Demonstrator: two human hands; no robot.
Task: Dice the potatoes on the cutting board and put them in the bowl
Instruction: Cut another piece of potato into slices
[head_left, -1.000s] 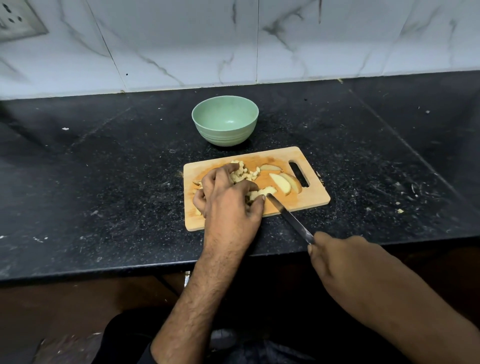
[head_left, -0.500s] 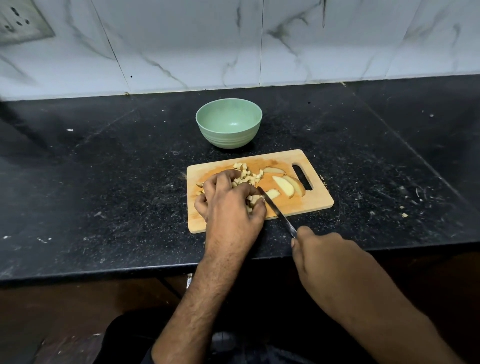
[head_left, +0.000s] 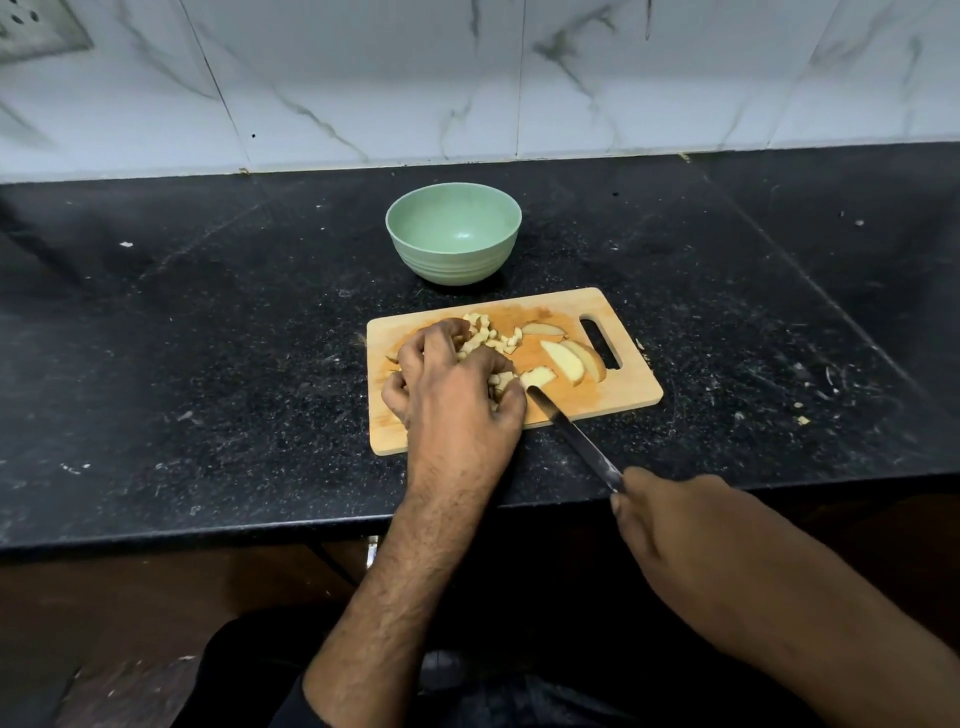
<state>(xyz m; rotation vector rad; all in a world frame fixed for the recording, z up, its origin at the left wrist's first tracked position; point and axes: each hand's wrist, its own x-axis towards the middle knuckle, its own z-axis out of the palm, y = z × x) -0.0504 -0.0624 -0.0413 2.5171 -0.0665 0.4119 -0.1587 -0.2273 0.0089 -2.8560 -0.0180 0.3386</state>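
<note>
Partly done: small potato bits (head_left: 488, 340) piled on board (head_left: 613, 402), wedges (head_left: 563, 361) still whole, bowl (head_left: 453, 232) empty. Left hand (head_left: 457, 384) curled over bits; right hand (head_left: 675, 525) gripping knife (head_left: 571, 434).

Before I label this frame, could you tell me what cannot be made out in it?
All in the head view:
- Knife handle: hidden inside the right hand.
- Knife tip: behind the left hand, so contact with the potato cannot be told.
- Dice under the left hand: covered, count unknown.
- Board near-left part: covered by that hand.
- Wall socket: cut by the top-left edge.
</note>
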